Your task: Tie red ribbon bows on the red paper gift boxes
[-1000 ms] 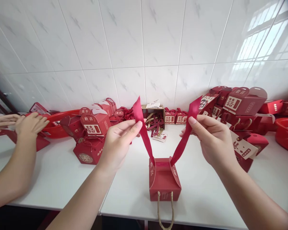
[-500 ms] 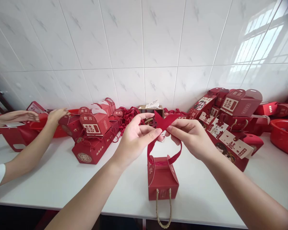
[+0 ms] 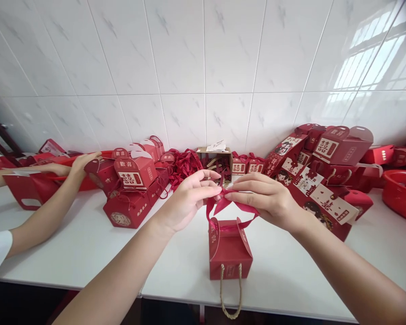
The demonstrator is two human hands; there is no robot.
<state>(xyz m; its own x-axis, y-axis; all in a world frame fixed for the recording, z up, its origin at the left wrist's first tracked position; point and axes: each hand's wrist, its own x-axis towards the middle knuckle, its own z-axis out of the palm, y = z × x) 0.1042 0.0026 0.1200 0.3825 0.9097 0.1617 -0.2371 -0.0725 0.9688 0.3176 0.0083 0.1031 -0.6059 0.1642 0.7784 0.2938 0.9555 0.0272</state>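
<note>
A small red gift box (image 3: 230,255) stands upright near the table's front edge, its rope handle (image 3: 231,311) hanging over that edge. Red ribbon (image 3: 245,208) runs through the top flaps and rises as a loop to my hands. My left hand (image 3: 192,196) pinches the ribbon above the box from the left. From the right, my right hand (image 3: 265,196) grips it as well, fingers close to those of the left. Where the ribbon crosses between the fingertips is partly hidden.
Stacked red boxes (image 3: 135,171) stand left, more boxes (image 3: 340,144) with cards right. Behind my hands are a ribbon heap (image 3: 186,167) and a cardboard box (image 3: 230,158). A red basket (image 3: 401,192) is far right. A co-worker's arms (image 3: 54,212) reach in at left.
Both my hands have come down slightly, and the ribbon ends that pointed up now fold down between the fingers. The co-worker's hand at far left has lowered behind a red box.
</note>
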